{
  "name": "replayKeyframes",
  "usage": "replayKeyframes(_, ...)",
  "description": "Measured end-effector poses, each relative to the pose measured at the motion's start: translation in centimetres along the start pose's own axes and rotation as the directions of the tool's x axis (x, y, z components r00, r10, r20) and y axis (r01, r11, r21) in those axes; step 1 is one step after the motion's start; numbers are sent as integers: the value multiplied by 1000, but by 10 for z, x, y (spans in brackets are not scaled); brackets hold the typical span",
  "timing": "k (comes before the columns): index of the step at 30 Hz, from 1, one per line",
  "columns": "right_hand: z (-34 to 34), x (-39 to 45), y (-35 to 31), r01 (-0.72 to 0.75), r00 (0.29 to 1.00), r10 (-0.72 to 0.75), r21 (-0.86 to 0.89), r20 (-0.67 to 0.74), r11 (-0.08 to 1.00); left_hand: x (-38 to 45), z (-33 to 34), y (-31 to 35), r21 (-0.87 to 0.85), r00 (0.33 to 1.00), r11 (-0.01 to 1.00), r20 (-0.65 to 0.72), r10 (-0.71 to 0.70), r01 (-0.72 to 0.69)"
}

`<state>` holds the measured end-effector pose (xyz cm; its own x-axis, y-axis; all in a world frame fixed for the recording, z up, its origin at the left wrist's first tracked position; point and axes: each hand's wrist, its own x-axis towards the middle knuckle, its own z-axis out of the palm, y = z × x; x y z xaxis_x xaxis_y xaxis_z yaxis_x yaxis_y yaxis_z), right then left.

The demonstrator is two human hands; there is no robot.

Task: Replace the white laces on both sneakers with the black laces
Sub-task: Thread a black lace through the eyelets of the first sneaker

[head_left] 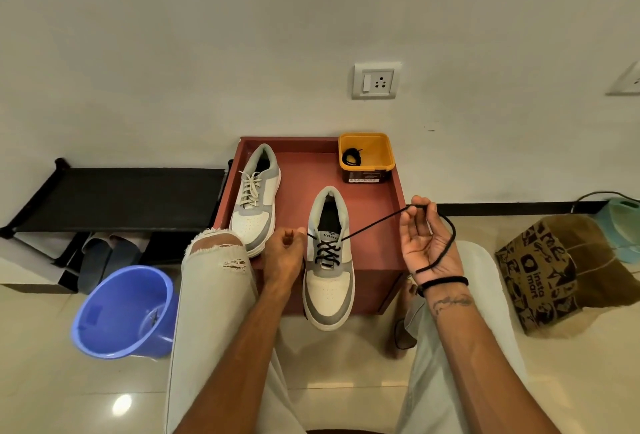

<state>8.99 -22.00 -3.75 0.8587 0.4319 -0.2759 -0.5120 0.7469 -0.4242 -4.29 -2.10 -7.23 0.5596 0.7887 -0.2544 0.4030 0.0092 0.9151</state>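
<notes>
the near sneaker (329,274) sits at the front edge of the red tray (394,191), its toe hanging over the rim, and it is partly threaded with the black lace (327,253), crossed through the lower eyelets only. the right hand (424,243) is held palm up with its fingers curled, pinching one lace end high and off to the right, so that end runs taut from the eyelet while the spare length loops down past the wrist. the left hand (285,248) is closed at the shoe's left side, apparently pinching the other lace end just beside the eyelet; the tip itself is hidden.

to do this step well, it looks best to draw both ends out level before the next crossing, so neither runs short at the top. keep the crossings flat and snug, not tight enough to pucker the tongue.

the far sneaker (256,201) lies further back on the tray with its white lace (250,187) still in. a second black lace (351,156) waits coiled in the yellow tub (377,165) at the tray's back corner.
</notes>
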Motion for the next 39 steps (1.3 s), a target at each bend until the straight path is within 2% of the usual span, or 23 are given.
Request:
replayKeyframes(3,-4,2,-2,-3,999,-1,-78,-46,997,-1,-2,1,33,999,999,-33,12,-11)
replayKeyframes(6,-6,4,-2,-4,999,-3,-144,-49,990,-2,-2,4,90,983,987,-114,142,-132)
replayKeyframes(7,-6,4,-1,-12,999,5,-165,-37,986,-1,-2,2,150,977,970,-74,202,-189)
replayKeyframes(8,-6,4,1,-21,1000,17,-178,-23,984,-1,-1,0,203,972,951,21,233,-233)
replayKeyframes(10,-5,5,4,-40,999,42,-194,9,980,-7,5,-6,277,950,921,230,213,-274)
replayKeyframes(11,-4,5,5,-43,999,49,-219,23,975,-9,8,-11,336,942,895,265,209,-293)
replayKeyframes(13,-2,4,8,-3,999,17,-380,34,925,-12,11,-15,472,938,811,196,285,-346)
replayKeyframes(14,-2,2,10,49,999,-34,-534,37,844,-13,10,-13,482,919,785,145,366,-388)
replayKeyframes(15,-4,1,14,110,993,-101,-713,55,692,-14,9,-6,456,888,772,106,448,-444)
replayKeyframes(16,-6,1,19,163,982,-160,-868,98,470,-15,8,1,407,850,760,89,519,-507)
replayKeyframes(17,-9,0,25,195,970,-187,-960,157,203,-19,7,10,353,818,747,115,563,-564)
replayKeyframes(18,-10,-1,31,198,965,-162,-978,205,-58,-23,6,19,291,798,743,189,573,-603)
replayKeyframes(19,-11,-3,37,186,968,-118,-948,222,-258,-30,5,26,226,783,756,296,547,-614)
replayKeyframes(20,-9,-5,40,160,975,-81,-910,205,-382,-36,8,31,173,772,790,412,484,-588)
replayKeyframes(21,-7,-7,43,132,983,-55,-891,173,-434,-41,11,32,135,766,839,503,399,-526)
replayKeyframes(23,-4,-9,45,107,989,-39,-880,141,-462,-47,18,26,66,769,932,587,253,-357)
replayKeyframes(25,-5,-8,46,106,986,-61,-868,154,-484,-47,24,17,24,779,966,596,194,-258)
replayKeyframes(27,-8,-5,48,84,980,-119,-872,160,-482,-43,23,16,-14,794,975,577,190,-223)
replayKeyframes(30,-11,-1,43,35,972,-198,-907,129,-419,-33,11,21,-93,839,983,512,185,-159)
replayKeyframes(33,-16,2,41,33,971,-209,-931,116,-363,-26,1,24,-132,892,989,435,122,-70)
replayKeyframes(36,-13,2,47,84,978,-161,-953,135,-292,-29,2,19,-43,862,999,505,46,-27)
replayKeyframes(39,-3,-5,49,163,978,-82,-946,193,-281,-32,11,11,-16,821,1000,571,22,-15)
